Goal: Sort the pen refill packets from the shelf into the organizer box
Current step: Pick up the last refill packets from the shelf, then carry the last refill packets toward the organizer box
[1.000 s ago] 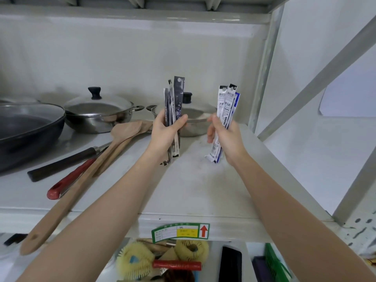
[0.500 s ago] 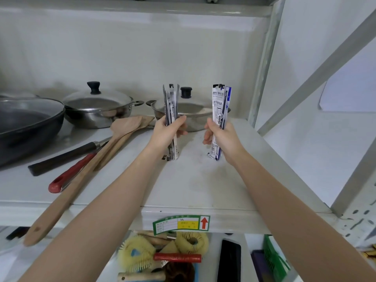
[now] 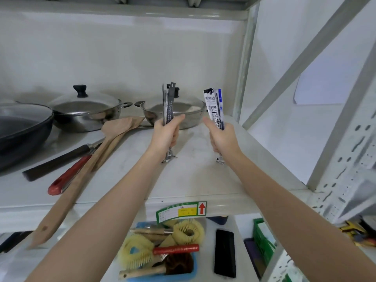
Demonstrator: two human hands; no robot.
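My left hand (image 3: 165, 135) grips a bundle of dark grey pen refill packets (image 3: 168, 104), held upright with its lower end touching the white shelf (image 3: 189, 180). My right hand (image 3: 222, 137) grips a second bundle of white-and-blue refill packets (image 3: 214, 104), also upright, its bottom end just at the shelf surface. The two bundles stand about a hand's width apart. No organizer box is visible in this view.
Behind the hands stand two lidded steel pots (image 3: 85, 110) (image 3: 189, 112) and a dark wok (image 3: 22, 127). Wooden spatulas (image 3: 85, 165), a red-handled tool (image 3: 67, 178) and a black-handled tool lie at left. Below are a blue tray of brushes (image 3: 162, 247), a black phone (image 3: 224, 253) and a green basket (image 3: 262, 237).
Both hands have straightened the bundles to vertical and lowered them until the bottom ends meet the shelf; the packets sit more evenly together than a second ago.
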